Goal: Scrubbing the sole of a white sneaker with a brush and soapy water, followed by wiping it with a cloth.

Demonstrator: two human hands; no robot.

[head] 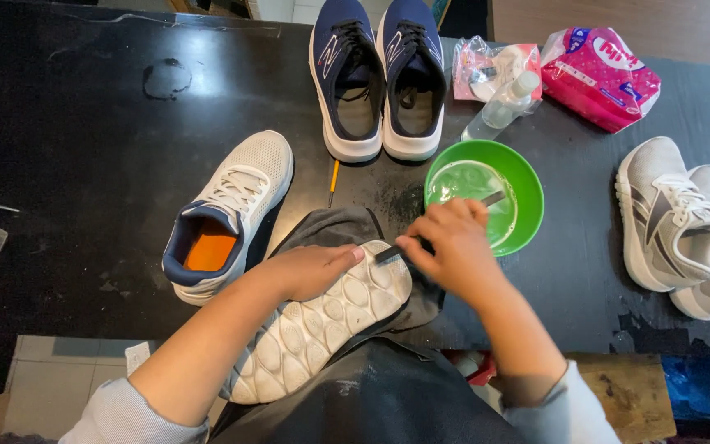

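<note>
The left hand (310,271) lies flat, fingers together, on the upturned white sole (330,316); right hand (449,247) fingers pinch a dark brush (392,253) against the sole's far end.

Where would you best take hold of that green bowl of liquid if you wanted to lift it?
Take the green bowl at its rim on the far right side, coming from the right. It stands upright with clear liquid inside, so a level grip matters. The right hand with the small brush crowds its near left edge, and the clear bottle lies just behind it; the right side is open table.
</note>
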